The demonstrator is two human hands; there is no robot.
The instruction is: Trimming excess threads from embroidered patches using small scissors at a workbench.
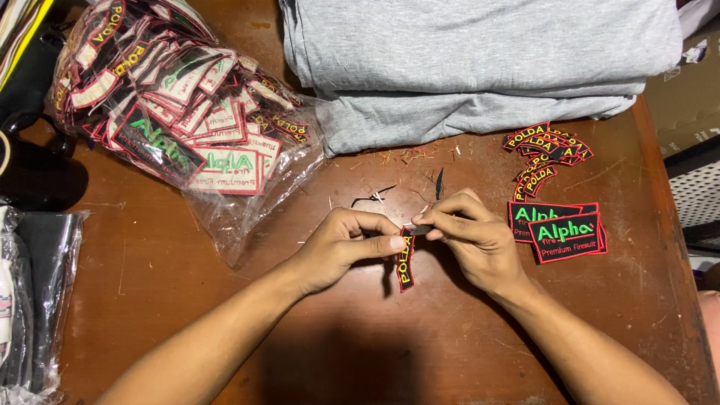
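1. Looking down from your head, you see both your bare hands meeting over the middle of a brown wooden table (187,315).
2. Your left hand (341,247) pinches the upper end of a narrow curved black patch (406,262) with a red border and yellow letters, thumb pressed against the forefinger.
3. The patch hangs down between your two hands, its lower end near the table.
4. Your right hand (476,240) has its fingers pressed together on a small dark tool (421,229) at the top of the patch; you cannot tell what kind of tool it is.
5. Just right of your right hand lies a short stack of rectangular black patches (559,232) with green letters and red edges.
6. Farther away on the right sits a loose heap of small curved patches (546,150) like the one you hold.
7. At the far left, a clear plastic bag (172,112) is stuffed with many more patches of both kinds.
8. Along the far edge lies a pile of folded grey cloth (472,60).
9. Thread scraps (409,161) are scattered on the table between the cloth and your hands.
10. At the near left edge lies dark material in clear plastic wrap (34,300).
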